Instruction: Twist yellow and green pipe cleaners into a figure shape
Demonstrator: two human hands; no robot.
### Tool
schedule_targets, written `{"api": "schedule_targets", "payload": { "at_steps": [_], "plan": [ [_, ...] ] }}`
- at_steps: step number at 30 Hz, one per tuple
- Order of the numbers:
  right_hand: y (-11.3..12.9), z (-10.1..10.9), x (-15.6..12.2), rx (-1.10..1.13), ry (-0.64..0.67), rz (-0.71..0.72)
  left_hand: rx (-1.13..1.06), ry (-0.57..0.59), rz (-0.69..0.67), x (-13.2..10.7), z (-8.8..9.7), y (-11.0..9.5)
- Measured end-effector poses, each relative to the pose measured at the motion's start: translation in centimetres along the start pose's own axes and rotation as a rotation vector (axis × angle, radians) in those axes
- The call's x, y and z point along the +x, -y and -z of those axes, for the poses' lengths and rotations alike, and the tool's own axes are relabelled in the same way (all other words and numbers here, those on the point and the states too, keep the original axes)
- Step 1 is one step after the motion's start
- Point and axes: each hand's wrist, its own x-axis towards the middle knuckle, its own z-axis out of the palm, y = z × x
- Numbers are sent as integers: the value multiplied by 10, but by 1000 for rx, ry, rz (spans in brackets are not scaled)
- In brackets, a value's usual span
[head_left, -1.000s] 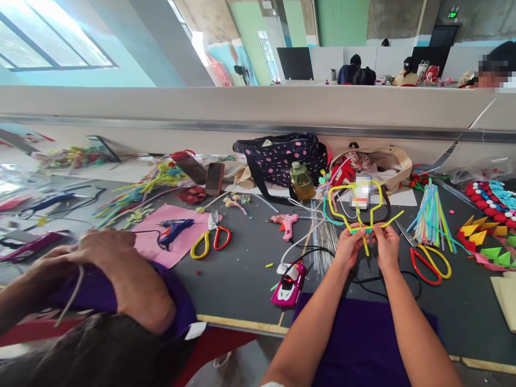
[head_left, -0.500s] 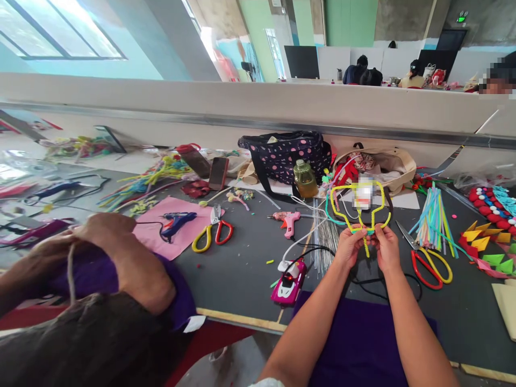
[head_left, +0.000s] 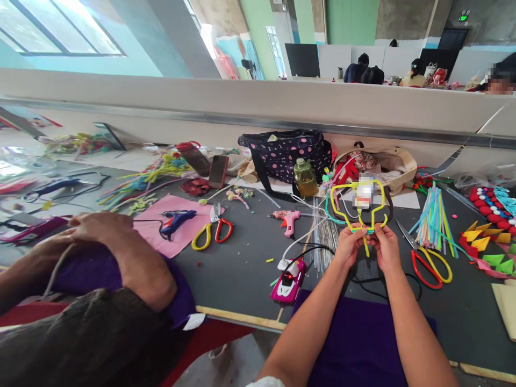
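The person's left hand [head_left: 350, 246] and right hand [head_left: 387, 247] are both bare. The left forearm [head_left: 312, 317] and the right forearm [head_left: 416, 317] are uncovered too; each one has a smooth, slim shape, which becomes wider, little by little, from the wrist toward the elbow. At the lower border of the view, beside the left arm, there appears a small piece of white sleeve [head_left: 266, 382], with a soft, rounded edge; its fabric I cannot tell. Between the forearms one sees a plain cloth of deep purple colour [head_left: 357, 341]; whether it is an apron, I cannot tell.
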Motion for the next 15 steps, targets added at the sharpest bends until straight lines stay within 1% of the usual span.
{"api": "schedule_targets", "payload": {
  "at_steps": [2,4,7,9,11,15],
  "plan": [
    [0,0,0,-23,-19,10,10,-5,-9,0,-1,0],
    [-1,0,0,-65,-74,56,23,-22,-28,-1,-1,0],
    [-3,0,-1,-199,-201,197,49,-67,-80,-2,-2,1],
    [-3,0,-1,-301,-263,293,69,-86,-118,-3,-3,2],
    [-3,0,-3,-372,-288,351,90,-92,-151,-4,-4,2],
    [0,-2,-7,-456,-276,360,117,-100,-194,-5,-6,3]
  ]
}}
